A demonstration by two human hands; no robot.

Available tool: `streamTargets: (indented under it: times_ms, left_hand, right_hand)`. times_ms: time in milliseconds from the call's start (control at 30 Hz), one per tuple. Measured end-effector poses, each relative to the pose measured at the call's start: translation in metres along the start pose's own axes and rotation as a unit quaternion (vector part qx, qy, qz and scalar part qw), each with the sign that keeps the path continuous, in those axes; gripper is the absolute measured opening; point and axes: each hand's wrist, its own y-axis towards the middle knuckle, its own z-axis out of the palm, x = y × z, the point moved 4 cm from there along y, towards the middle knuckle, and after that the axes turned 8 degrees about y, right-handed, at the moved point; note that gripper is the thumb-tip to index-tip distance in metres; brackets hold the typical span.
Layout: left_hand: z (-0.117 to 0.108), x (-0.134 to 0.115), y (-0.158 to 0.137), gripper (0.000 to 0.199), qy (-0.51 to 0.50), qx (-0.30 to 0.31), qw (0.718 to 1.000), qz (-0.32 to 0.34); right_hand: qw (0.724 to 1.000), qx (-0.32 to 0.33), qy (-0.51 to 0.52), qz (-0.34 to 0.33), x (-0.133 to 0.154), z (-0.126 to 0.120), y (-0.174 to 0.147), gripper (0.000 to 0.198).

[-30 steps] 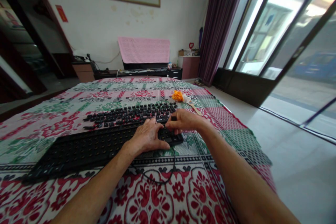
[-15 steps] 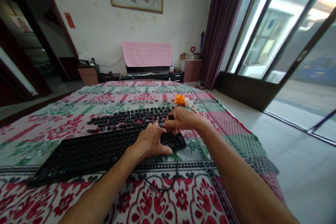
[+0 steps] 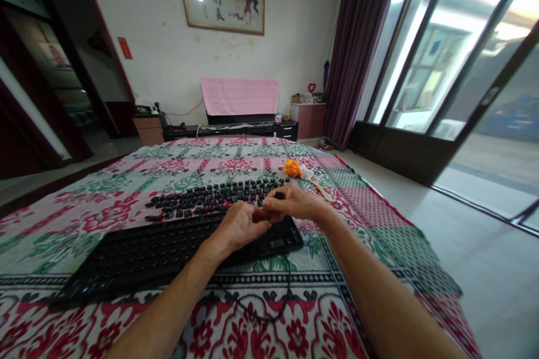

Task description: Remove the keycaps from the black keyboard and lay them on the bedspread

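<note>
A black keyboard (image 3: 160,252) with most of its keycaps off lies tilted across the patterned cloth, its cable (image 3: 269,318) looping out in front. Over its right part my right hand (image 3: 290,202) is closed around a small tool with a black handle (image 3: 279,195); the tool's working end is hidden by the fingers. My left hand (image 3: 242,224) is pinched together right against the right fingertips, just above the keys. What it grips, if anything, is too small to make out. Loose black keycaps (image 3: 210,197) lie in rough rows just behind the keyboard.
Beyond my right hand lie an orange crumpled cloth or flower-like bundle (image 3: 291,168) and a pale wooden-handled brush (image 3: 320,186). The patterned cloth (image 3: 105,196) covers the table. Farther back stands a low cabinet (image 3: 286,130) below a pink cloth (image 3: 240,96).
My left hand has lifted from the keyboard, and its outstretched thumb has drawn in to meet the right fingertips. My right hand keeps the black-handled tool. The camera view has tilted slightly upward.
</note>
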Motion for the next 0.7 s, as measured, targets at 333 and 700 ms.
streamTargets:
  times_ms: [333,700]
  left_hand:
    - [0.001,0.001,-0.002,0.033,0.150,-0.003,0.989,0.000]
    - [-0.001,0.001,0.001,0.023,0.108,-0.096,0.989,0.025]
  right_hand:
    - [0.999,-0.009,0.048,0.014,-0.008,0.002,0.000,0.037]
    - [0.974,-0.223,0.007,0.032,-0.035,-0.051,-0.004,0.029]
